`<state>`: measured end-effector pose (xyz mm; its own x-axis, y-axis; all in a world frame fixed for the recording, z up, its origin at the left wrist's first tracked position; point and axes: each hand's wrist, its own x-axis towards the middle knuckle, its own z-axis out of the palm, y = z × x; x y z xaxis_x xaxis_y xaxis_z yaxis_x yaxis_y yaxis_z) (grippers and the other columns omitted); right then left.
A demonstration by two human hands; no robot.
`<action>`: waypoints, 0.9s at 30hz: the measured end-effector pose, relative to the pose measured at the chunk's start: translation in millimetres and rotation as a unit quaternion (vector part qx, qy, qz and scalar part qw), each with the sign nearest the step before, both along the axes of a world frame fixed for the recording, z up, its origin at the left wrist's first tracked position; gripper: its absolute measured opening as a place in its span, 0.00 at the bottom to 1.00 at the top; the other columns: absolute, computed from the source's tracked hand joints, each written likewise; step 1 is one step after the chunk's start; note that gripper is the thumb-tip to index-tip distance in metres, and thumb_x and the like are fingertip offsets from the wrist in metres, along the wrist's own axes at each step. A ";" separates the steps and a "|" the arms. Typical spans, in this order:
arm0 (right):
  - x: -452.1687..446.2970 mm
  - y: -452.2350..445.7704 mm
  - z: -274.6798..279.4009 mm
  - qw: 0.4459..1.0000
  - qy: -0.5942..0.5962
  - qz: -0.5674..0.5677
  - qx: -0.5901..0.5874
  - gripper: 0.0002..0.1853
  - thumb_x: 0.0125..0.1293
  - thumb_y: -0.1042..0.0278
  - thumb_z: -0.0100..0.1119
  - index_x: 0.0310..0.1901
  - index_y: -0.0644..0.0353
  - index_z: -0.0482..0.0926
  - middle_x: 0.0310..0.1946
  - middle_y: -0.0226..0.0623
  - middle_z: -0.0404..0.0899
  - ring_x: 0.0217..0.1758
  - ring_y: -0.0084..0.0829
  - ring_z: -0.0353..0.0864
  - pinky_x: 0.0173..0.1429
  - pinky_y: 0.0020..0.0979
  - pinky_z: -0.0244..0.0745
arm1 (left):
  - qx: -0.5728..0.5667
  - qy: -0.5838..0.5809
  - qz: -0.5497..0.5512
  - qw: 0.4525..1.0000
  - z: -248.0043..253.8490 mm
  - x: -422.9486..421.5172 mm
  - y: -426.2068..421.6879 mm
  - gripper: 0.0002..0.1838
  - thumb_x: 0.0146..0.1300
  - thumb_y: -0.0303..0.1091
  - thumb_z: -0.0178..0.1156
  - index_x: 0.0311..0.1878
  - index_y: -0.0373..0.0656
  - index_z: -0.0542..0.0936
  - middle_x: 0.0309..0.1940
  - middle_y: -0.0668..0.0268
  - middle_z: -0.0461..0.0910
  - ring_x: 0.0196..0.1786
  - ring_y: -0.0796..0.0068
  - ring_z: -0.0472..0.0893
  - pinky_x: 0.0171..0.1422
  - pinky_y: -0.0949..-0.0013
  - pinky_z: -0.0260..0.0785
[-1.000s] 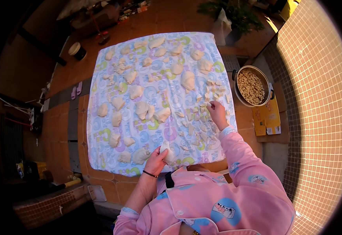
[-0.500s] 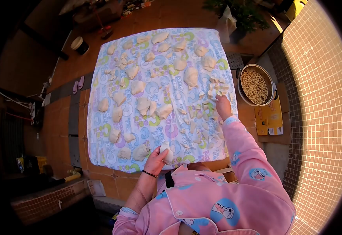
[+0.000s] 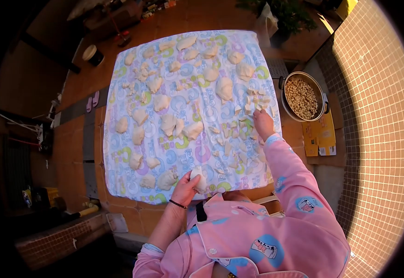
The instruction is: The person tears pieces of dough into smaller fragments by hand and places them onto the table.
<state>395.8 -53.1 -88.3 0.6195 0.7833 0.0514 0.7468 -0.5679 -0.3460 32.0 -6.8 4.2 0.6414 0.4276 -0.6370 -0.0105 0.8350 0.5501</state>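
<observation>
1. My left hand [image 3: 183,190] grips a pale dough-like lump [image 3: 199,182] at the patterned cloth's [image 3: 118,169] near edge, close to me, presumably for steadiness.
2. My right hand [image 3: 264,123] is among small pale pieces [image 3: 227,148], spread out likely against clumping; I can't tell whether it holds one.

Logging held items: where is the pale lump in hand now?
In the head view, the pale lump is below centre, in the left hand at the near edge of the patterned cloth.
</observation>
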 end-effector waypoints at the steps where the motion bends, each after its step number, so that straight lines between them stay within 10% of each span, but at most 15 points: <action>1: 0.1 -1.1 0.4 1.000 0.005 -0.003 0.008 0.06 0.53 0.71 0.49 0.32 0.59 0.74 0.33 0.42 0.72 0.37 0.43 0.75 0.39 0.39 0.70 | -0.002 0.001 -0.002 1.000 -0.6 -0.5 0.3 0.18 0.61 0.29 0.53 0.55 0.40 0.68 0.47 0.67 0.74 0.49 0.74 0.73 0.54 0.68 0.65; 15: -7.1 -11.1 29.7 0.988 0.080 -0.047 0.126 0.09 0.54 0.70 0.55 0.37 0.62 0.77 0.35 0.43 0.75 0.36 0.43 0.76 0.38 0.36 0.71 | -0.012 0.011 0.000 1.000 -1.9 3.2 1.8 0.18 0.61 0.29 0.53 0.55 0.40 0.67 0.45 0.68 0.74 0.49 0.75 0.73 0.53 0.68 0.65; 20: -110.4 -25.2 100.7 0.816 0.571 0.050 0.079 0.13 0.60 0.61 0.56 0.38 0.63 0.77 0.25 0.28 0.75 0.27 0.17 0.71 0.30 0.22 0.68 | 0.014 -0.020 -0.036 0.999 -0.8 18.2 1.9 0.19 0.60 0.28 0.54 0.55 0.39 0.68 0.45 0.67 0.73 0.48 0.76 0.73 0.53 0.71 0.65; 27: -160.4 -24.8 90.6 0.713 0.691 0.105 0.053 0.14 0.57 0.63 0.59 0.40 0.66 0.76 0.25 0.29 0.75 0.26 0.16 0.71 0.28 0.19 0.66 | 0.146 0.056 -0.112 0.981 8.9 32.0 6.0 0.22 0.54 0.29 0.61 0.53 0.38 0.68 0.43 0.67 0.73 0.45 0.77 0.73 0.49 0.73 0.66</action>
<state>235.4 -77.9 2.3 0.0041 0.9034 -0.4288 -0.2839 -0.4101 -0.8667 64.1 -0.8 13.1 0.6722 0.4594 -0.5807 0.2295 0.6164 0.7533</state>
